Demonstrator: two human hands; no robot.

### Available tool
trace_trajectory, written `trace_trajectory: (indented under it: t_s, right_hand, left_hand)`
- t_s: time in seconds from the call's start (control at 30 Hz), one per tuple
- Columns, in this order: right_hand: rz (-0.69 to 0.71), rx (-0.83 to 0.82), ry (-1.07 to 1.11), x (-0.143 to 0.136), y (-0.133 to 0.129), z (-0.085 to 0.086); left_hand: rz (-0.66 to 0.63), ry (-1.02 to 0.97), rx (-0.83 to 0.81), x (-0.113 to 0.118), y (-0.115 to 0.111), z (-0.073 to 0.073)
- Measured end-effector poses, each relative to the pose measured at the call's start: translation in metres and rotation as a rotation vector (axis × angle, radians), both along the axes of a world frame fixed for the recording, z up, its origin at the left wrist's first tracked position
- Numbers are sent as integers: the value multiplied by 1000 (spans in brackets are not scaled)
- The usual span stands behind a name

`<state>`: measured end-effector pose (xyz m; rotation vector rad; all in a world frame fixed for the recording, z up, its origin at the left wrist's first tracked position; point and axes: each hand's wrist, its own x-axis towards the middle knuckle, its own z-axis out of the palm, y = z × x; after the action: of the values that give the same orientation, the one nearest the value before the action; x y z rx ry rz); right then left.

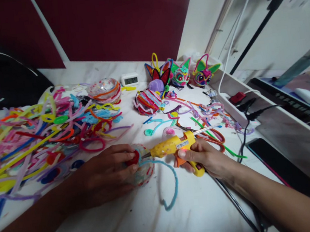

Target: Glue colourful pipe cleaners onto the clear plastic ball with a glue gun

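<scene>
- Left hand (105, 175): fingers extended over the left side of a clear ball (145, 174), gripping it; fingertips rest at a red disc (133, 158) on its upper surface. Thumb contact is unclear.
- Right hand (206, 158): fingers wrapped around the handle of a yellow glue gun (166, 147), its nozzle pointing left.
- Nozzle tip: at the ball, just beside the red disc; actual contact cannot be confirmed.
- Ball: located on the near middle of the white table (129, 226), between the hands.
- Light-blue fuzzy stem (176, 181): runs from the ball near the nozzle, curving right and down to a free end.
- Left side: tangled heap of coloured stems (40, 138).
- Behind: clear bowl (104, 92) with coloured bands, small white clock (129, 79), striped ball (147, 102).
- Back right: decorated figure with green ears (181, 75).
- Far right: dark phone (282, 167), lying flat.
</scene>
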<state>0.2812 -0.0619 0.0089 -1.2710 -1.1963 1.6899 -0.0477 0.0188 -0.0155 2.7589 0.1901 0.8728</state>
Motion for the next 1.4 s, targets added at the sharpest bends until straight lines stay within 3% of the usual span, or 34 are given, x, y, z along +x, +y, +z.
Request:
trace_trajectory:
  t_s: [0.27,1.4]
  right_hand:
    - [50,43,12,3,-4,-5]
    - [-63,54,-12,-9,10,-3]
  left_hand:
    - [-52,-45,108,3,6,-1]
    - [-5,-39,41,1,3,-4]
